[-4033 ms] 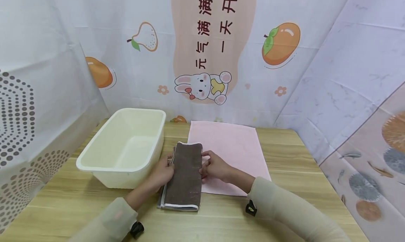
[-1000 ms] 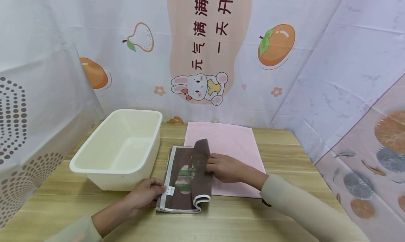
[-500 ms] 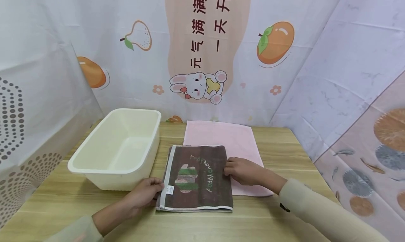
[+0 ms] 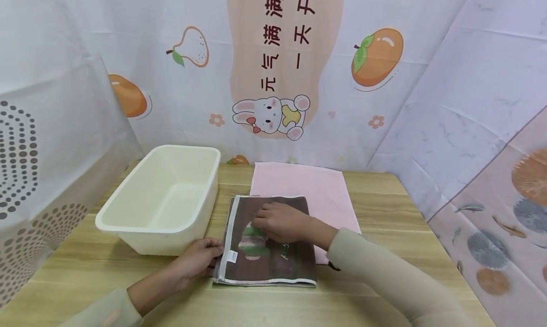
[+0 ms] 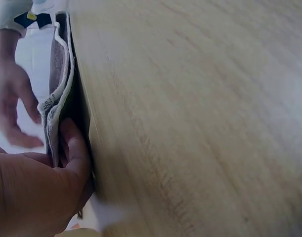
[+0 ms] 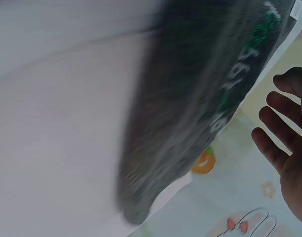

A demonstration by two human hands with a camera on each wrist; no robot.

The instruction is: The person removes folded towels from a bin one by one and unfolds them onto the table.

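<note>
A brown towel (image 4: 282, 271) with white edges, a green-and-pink pattern and a small white label lies folded in layers on the table, partly over a pink cloth (image 4: 326, 189). My left hand (image 4: 196, 263) pinches its left edge near the label; in the left wrist view the thumb and fingers of that hand (image 5: 37, 190) close on the stacked layers. Over the towel's middle is my right hand (image 4: 284, 222), hiding part of the pattern. The right wrist view has the right hand (image 6: 294, 143) with fingers spread and nothing between them, apart from the towel (image 6: 185, 98).
A cream plastic basin (image 4: 166, 244) stands left of the towel, close to my left forearm. Printed curtains (image 4: 192, 99) border the wooden table (image 4: 384, 208) at the back and both sides.
The narrow folded towel has been opened out to the right, showing its pattern. My right hand has let go of its right edge and moved left over it. My left hand stays at the left edge.
</note>
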